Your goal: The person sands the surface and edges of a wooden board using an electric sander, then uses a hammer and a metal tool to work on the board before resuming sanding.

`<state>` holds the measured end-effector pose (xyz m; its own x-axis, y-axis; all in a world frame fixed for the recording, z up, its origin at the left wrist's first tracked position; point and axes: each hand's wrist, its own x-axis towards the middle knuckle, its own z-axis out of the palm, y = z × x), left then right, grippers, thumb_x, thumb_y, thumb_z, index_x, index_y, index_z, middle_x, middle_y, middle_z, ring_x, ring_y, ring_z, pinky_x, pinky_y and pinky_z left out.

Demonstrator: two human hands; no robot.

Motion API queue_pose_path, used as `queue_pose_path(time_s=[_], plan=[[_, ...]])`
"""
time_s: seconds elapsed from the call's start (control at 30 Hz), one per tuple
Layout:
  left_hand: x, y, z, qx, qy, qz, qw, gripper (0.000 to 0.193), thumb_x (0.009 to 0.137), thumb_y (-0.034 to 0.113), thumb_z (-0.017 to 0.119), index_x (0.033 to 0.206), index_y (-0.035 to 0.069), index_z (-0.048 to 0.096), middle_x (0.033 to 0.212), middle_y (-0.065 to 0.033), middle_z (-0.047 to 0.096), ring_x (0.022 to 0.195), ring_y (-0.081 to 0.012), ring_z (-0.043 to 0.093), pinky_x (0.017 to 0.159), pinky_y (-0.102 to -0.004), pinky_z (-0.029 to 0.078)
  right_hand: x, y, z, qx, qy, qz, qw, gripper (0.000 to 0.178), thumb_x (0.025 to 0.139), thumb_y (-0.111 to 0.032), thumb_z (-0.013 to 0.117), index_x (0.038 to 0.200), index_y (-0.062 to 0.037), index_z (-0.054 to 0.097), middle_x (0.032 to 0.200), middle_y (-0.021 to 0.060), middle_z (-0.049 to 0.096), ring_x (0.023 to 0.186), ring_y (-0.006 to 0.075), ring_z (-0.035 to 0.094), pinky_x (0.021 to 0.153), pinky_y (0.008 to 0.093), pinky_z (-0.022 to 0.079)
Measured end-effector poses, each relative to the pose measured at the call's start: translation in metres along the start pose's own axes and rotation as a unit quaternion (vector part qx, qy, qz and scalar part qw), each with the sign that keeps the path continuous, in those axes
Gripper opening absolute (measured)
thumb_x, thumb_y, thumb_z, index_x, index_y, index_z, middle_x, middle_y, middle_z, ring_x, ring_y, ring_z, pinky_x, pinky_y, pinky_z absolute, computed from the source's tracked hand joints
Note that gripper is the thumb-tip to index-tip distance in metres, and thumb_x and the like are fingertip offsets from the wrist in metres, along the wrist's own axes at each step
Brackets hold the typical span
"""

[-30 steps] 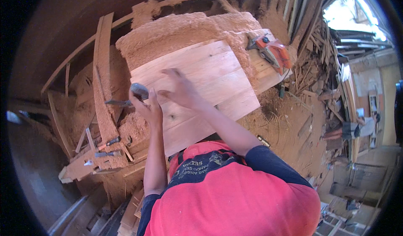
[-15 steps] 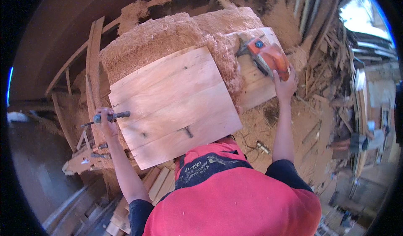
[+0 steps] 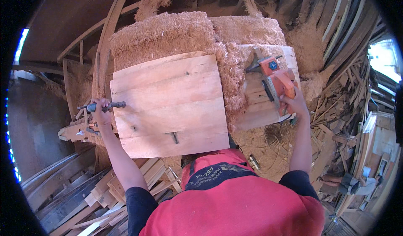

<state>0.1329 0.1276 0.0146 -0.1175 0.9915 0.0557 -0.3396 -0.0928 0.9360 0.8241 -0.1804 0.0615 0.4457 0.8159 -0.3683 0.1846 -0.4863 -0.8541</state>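
A wide panel of joined pale planks (image 3: 168, 105) lies flat in front of me, with a small dark T-shaped piece (image 3: 172, 135) near its near edge. My left hand (image 3: 100, 113) is at the panel's left edge, closed around a dark rod-shaped tool (image 3: 105, 106) held level. My right hand (image 3: 295, 103) reaches out to the right and grips the handle of an orange electric planer (image 3: 277, 81), which rests on a second board (image 3: 260, 110) beside the panel.
Heaps of wood shavings (image 3: 176, 32) pile up behind and between the boards. Offcuts and slats (image 3: 105, 189) lie at the lower left, stacked timber (image 3: 348, 72) on the right. Curved wooden strips (image 3: 105, 47) stand at the left rear.
My right hand left the panel and swung right onto the orange planer. My left hand moved out to the panel's left edge with the dark tool.
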Motion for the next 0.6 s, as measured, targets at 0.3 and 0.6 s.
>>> queue_pose_path(time_s=[0.3,0.6], plan=[[-0.034,0.007,0.031,0.212,0.068,0.097,0.97,0.034,0.085,0.014,0.079,0.112,0.003,0.061,0.1,-0.0056,0.062,0.094,-0.0164,0.059,0.088,-0.0312,0.047,-0.035,0.002,0.006,-0.057,0.126,-0.069,0.988,0.02,0.084,-0.009,0.072,0.099,0.0009,0.064,0.079,0.0019,0.062,0.066,0.0081,0.058,0.055,0.0262,0.047],[-0.363,0.056,0.236,0.299,-0.253,0.218,0.894,0.061,0.071,0.022,0.085,0.126,0.006,0.061,0.133,-0.0165,0.058,0.131,-0.0392,0.05,0.109,-0.0488,0.04,-0.212,-0.06,0.04,0.127,-0.126,-0.043,0.983,0.058,0.099,-0.059,0.048,0.097,-0.0028,0.063,0.066,0.004,0.059,0.047,0.0114,0.054,0.042,0.0262,0.043]])
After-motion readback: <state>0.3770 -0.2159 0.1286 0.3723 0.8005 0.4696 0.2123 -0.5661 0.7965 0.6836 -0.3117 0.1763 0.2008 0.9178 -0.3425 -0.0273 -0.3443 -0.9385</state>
